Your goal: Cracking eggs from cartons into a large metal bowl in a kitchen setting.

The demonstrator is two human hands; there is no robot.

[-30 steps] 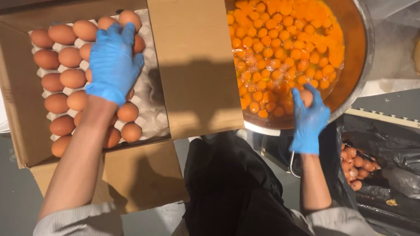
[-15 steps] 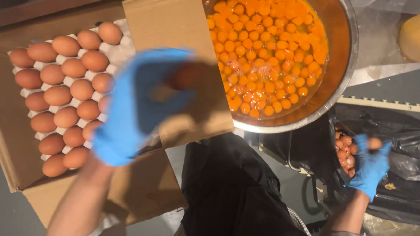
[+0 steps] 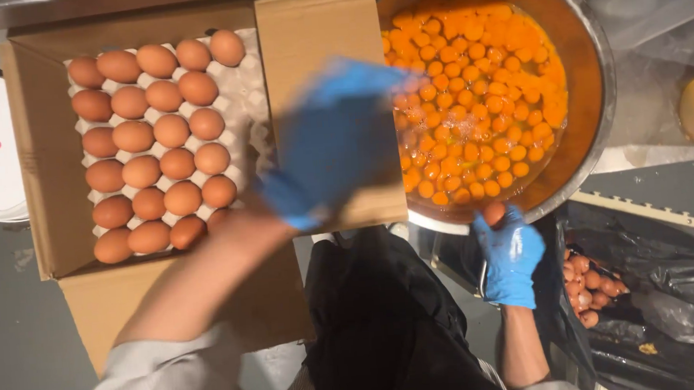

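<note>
The right hand [image 3: 511,257], in a blue glove, is raised from the lower right with its forearm running up from the bottom edge. Its fingers are curled around a brown egg [image 3: 494,212], which sits at the fingertips and touches or nearly touches the near rim of the large metal bowl [image 3: 593,83]. So little of the egg shows above the glove that its long axis cannot be told.

The left hand [image 3: 332,144], also in a blue glove, is a blur. Its arm crosses from the lower left in a pale sleeve, and the hand hangs over the cardboard flap [image 3: 318,52] between the egg box and the bowl, its fingertips toward the bowl's left rim. Whether it is spread or closed, or has hold of anything, cannot be told.

Low on the right, a black bag [image 3: 673,279] lies open with broken eggshells [image 3: 589,280] in it.

Farther off, the bowl holds many orange yolks [image 3: 477,91] lying close together in liquid. To the left, the open cardboard box [image 3: 36,158] holds a tray of brown eggs [image 3: 148,151] in rows, with the rightmost cups bare.
</note>
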